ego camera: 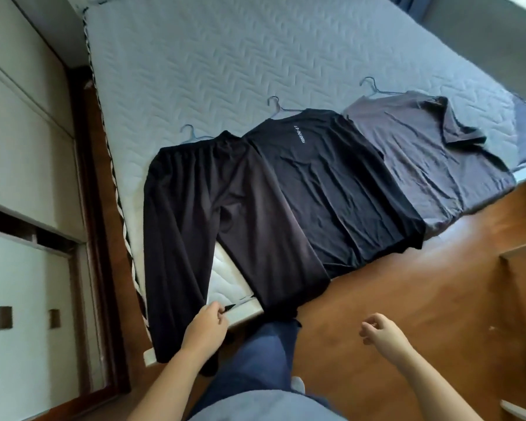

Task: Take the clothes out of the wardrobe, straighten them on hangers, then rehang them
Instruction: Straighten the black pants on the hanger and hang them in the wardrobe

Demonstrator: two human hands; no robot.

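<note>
The person's own leg in blue trousers and both bare forearms fill the bottom of the view. The left hand [205,326] hangs at the hem of the black trousers [195,223], fingers curled. A thin black tip pokes out by the thumb, but I cannot tell whether it is pinched or only lies behind the hand. The right hand [380,331] hovers over the wooden floor [407,284], fingers loosely curled with nothing in them.

Three garments lie flat in a row along the near edge of the quilted mattress [225,56], each with a wire hanger hook showing at its top. The black trousers are at the near left corner, their legs draped over the edge towards the floor. The black lettered shirt [331,183] is in the middle, overlapping them. The grey polo shirt [422,165] lies towards the near right corner, its collar folded and its hem also over the edge.

The straightening step looks close to done, with the trouser legs probably the last thing tidied. Rehanging would call for lifting each piece by its hook, such as the trousers' hanger hook [189,133], so the cloth stays smooth. Each piece then goes to the pale wardrobe [19,147] beside the mattress's left edge.
</note>
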